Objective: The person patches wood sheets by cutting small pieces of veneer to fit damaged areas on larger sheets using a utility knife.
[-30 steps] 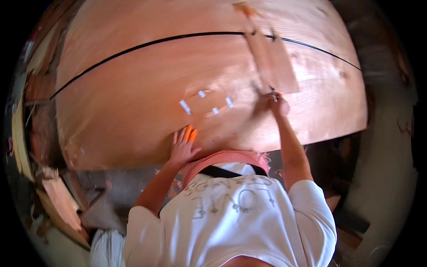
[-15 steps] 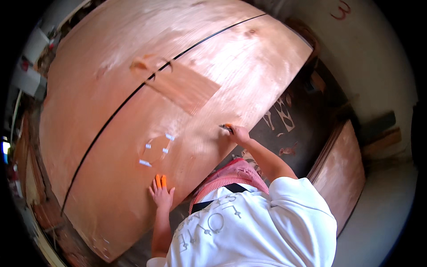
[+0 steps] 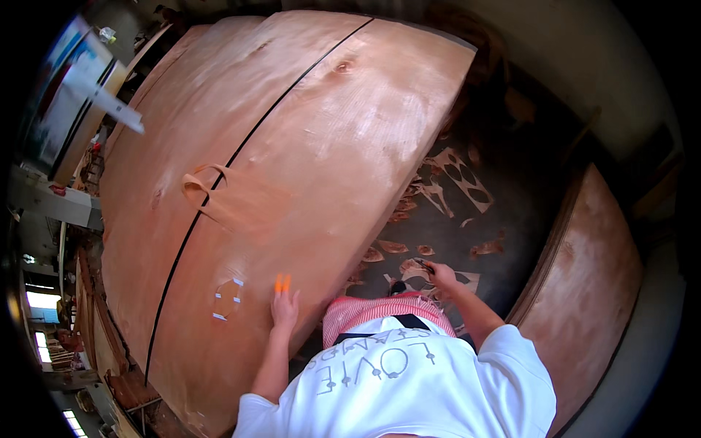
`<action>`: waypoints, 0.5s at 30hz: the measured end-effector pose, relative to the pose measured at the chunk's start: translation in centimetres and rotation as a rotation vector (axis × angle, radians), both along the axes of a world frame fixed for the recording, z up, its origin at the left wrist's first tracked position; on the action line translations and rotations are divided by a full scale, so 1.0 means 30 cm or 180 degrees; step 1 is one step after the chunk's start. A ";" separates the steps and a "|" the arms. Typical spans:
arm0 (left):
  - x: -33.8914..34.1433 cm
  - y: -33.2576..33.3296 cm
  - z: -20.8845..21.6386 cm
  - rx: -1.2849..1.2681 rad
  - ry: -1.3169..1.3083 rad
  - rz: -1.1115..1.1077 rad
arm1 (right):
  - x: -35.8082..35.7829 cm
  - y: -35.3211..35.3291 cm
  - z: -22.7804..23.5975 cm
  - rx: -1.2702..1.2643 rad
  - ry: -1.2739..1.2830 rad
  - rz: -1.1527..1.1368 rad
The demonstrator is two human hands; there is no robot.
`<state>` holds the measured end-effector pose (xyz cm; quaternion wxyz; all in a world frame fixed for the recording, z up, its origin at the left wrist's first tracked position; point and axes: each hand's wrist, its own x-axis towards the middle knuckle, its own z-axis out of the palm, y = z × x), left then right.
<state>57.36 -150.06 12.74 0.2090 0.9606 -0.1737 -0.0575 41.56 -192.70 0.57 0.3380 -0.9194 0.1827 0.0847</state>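
A large sheet of reddish-brown wood veneer (image 3: 314, 168) lies before me, on what looks like a stack. My left hand (image 3: 285, 305) rests near its close edge, fingers stretched out, two of them wearing orange finger covers. To the left of that hand is an oval patch (image 3: 228, 299) with small pale tape pieces around it. My right hand (image 3: 442, 276) is off the sheet, above the floor, closed around a small dark tool (image 3: 422, 264) whose exact kind is too small to make out. A loose veneer piece (image 3: 252, 201) lies farther up, its curled end by a black cord (image 3: 252, 131).
The black cord runs lengthwise over the sheet. Veneer offcuts (image 3: 467, 179), some with oval holes, litter the dark floor (image 3: 504, 212) to the right. Another veneer stack (image 3: 584, 255) stands at far right. A pale wall is beyond it, and shelving with clutter (image 3: 66, 212) fills the left.
My right hand has drawn back from the sheet to above the floor, still holding the dark tool. My left hand stays on the sheet, now farther right of the taped patch. The view has shifted.
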 end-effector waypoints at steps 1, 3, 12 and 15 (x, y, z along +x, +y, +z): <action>0.040 -0.111 0.027 -0.0204 0.0018 -0.0234 | -0.071 -0.055 -0.047 -0.0110 0.0206 -0.0107; 0.113 -0.264 0.036 -0.0245 -0.0242 -0.0573 | -0.144 -0.137 -0.055 0.0503 0.0715 -0.0512; 0.539 -0.790 -0.095 -0.0178 -0.0012 -0.0843 | -0.128 -0.412 -0.027 0.1261 0.1092 -0.1460; 0.710 -1.008 -0.130 -0.0298 -0.0383 -0.0815 | -0.029 -0.553 0.039 0.1099 0.1304 -0.1310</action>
